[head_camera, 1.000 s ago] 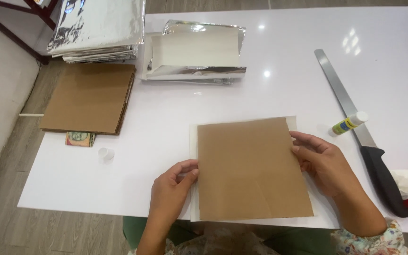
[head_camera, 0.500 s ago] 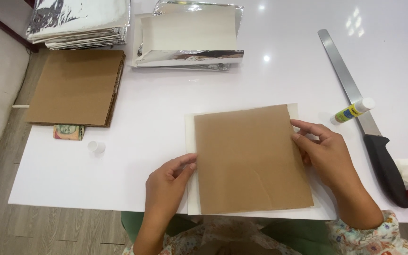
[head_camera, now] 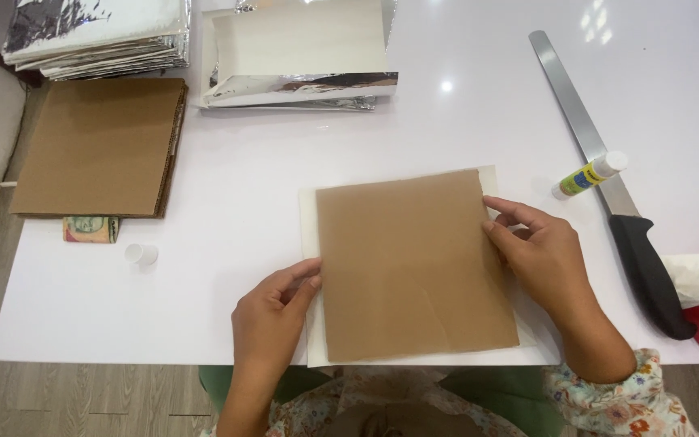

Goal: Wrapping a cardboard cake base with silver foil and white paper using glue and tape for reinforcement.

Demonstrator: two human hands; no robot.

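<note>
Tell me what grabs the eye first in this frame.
The brown cardboard square at the table's near edge, lying on a pale sheet, with the left hand and right hand on its side edges. Next, the long black-handled knife at right, a glue stick lying on its blade.

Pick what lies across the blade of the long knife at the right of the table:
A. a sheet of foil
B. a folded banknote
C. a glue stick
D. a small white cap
C. The glue stick, white-capped with a yellow label, lies slanted across the blade of the knife, while both hands rest at the edges of the brown cardboard square.
</note>
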